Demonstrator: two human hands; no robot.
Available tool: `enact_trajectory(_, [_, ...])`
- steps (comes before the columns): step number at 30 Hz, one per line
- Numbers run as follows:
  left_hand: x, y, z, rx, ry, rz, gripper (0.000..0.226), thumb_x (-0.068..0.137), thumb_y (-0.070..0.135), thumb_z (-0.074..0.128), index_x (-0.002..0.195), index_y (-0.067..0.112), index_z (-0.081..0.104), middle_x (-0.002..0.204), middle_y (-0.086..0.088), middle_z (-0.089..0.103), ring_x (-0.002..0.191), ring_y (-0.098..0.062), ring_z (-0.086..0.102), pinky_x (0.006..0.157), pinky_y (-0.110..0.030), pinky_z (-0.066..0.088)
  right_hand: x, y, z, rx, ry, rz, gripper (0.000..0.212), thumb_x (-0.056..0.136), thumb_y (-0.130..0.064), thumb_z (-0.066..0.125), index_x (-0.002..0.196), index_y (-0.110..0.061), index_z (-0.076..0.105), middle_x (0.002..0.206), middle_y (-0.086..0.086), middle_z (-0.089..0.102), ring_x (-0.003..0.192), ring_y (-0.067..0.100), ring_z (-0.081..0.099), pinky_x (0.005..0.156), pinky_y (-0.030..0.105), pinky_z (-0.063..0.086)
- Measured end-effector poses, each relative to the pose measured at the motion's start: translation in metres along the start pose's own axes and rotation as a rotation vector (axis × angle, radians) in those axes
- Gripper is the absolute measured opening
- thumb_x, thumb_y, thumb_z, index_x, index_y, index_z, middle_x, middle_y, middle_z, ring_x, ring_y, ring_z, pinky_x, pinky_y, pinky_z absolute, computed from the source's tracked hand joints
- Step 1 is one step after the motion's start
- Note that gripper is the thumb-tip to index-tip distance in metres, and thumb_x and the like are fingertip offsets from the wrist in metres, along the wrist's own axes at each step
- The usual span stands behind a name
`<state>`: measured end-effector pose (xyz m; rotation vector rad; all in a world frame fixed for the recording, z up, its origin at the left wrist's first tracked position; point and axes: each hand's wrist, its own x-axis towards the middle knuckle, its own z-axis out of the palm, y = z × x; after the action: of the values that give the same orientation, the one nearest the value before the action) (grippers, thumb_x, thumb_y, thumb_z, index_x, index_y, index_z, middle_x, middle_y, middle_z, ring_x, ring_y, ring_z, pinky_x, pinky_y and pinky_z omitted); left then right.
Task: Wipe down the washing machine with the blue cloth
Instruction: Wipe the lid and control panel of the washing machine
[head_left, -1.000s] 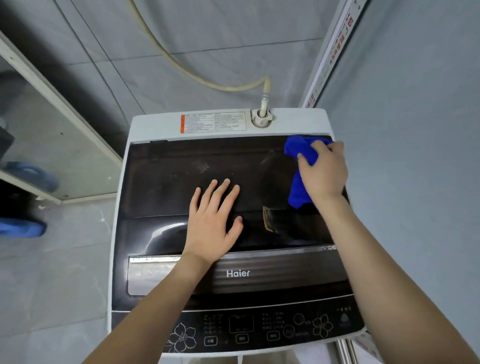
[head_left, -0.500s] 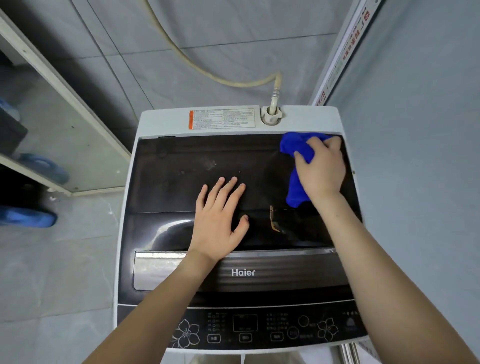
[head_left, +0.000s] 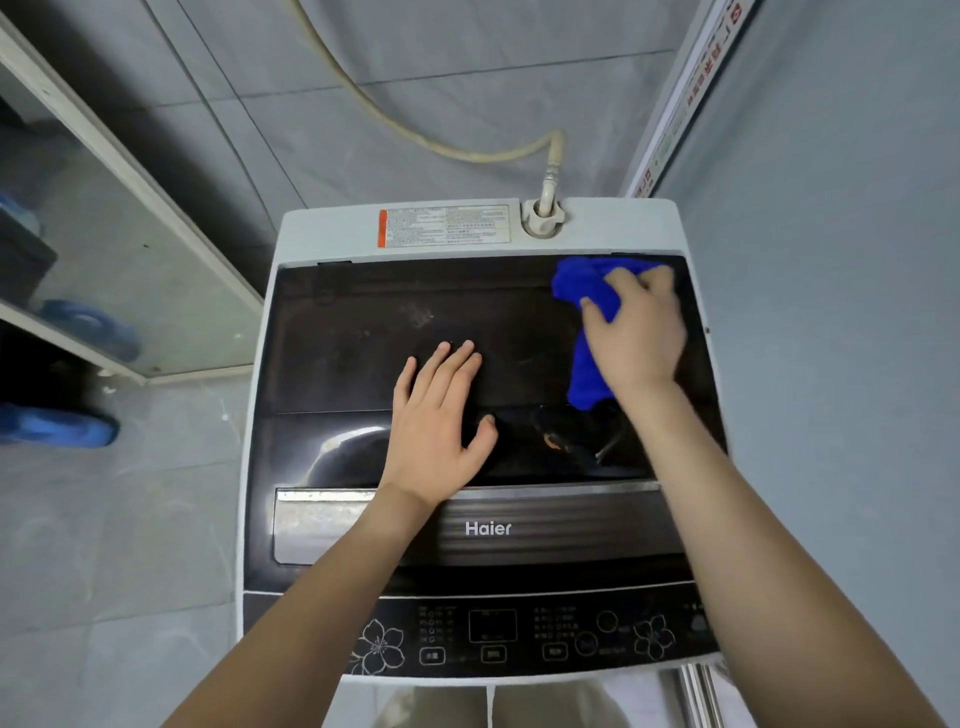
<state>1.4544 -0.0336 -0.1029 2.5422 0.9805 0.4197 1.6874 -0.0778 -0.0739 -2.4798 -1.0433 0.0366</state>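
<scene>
A top-loading washing machine (head_left: 322, 234) with a white body and a dark glossy lid (head_left: 343, 332) fills the middle of the view. My right hand (head_left: 636, 332) holds the blue cloth (head_left: 582, 374) against the lid's far right corner, fingers curled over the bunched fabric. The cloth shows above my fingertips and below my palm. My left hand (head_left: 436, 421) rests flat on the middle of the lid, fingers spread. A dusty smudge marks the lid beyond my left fingertips.
A beige hose (head_left: 467, 150) runs from the tiled wall into the inlet (head_left: 543, 218) at the machine's back edge. A grey wall stands close on the right. A glass door panel (head_left: 135, 249) and blue slippers (head_left: 57, 426) lie on the left. The control panel (head_left: 493, 634) is nearest me.
My right hand has kept the cloth at the lid's far right corner, shifting slightly toward the back edge. My left hand has stayed flat on the lid. The view has shifted a little.
</scene>
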Motion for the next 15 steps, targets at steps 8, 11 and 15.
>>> enact_trajectory(8, [0.000, -0.002, -0.002, 0.012, 0.005, 0.012, 0.061, 0.087, 0.037, 0.051, 0.143, 0.015, 0.047, 0.155, 0.002, 0.041, 0.148, -0.018, 0.028, 0.124, -0.040, 0.010, -0.071, 0.046, -0.032, 0.069, -0.208, -0.362, 0.035, 0.087, -0.031, 0.069, 0.121, -0.024, 0.063, 0.116, 0.001, 0.049, 0.105, 0.026, 0.055, 0.073, 0.038, 0.054])
enact_trajectory(11, [-0.003, -0.002, -0.002, 0.018, 0.018, 0.023, 0.060, 0.088, 0.037, 0.050, 0.143, 0.014, 0.048, 0.154, 0.001, 0.041, 0.148, -0.019, 0.028, 0.124, -0.040, 0.009, -0.070, 0.103, -0.065, 0.026, -0.297, -0.424, 0.035, 0.083, -0.023, 0.075, 0.118, -0.023, 0.068, 0.113, -0.002, 0.049, 0.102, 0.023, 0.055, 0.076, 0.042, 0.054])
enact_trajectory(15, [-0.001, 0.000, -0.003, 0.000, -0.008, 0.022, 0.060, 0.088, 0.034, 0.048, 0.144, 0.012, 0.047, 0.155, -0.002, 0.041, 0.148, -0.022, 0.027, 0.123, -0.039, 0.005, -0.089, 0.093, -0.068, -0.079, -0.382, -0.697, 0.042, 0.072, -0.017, 0.084, 0.111, -0.021, 0.071, 0.107, 0.002, 0.050, 0.094, 0.025, 0.055, 0.057, 0.036, 0.053])
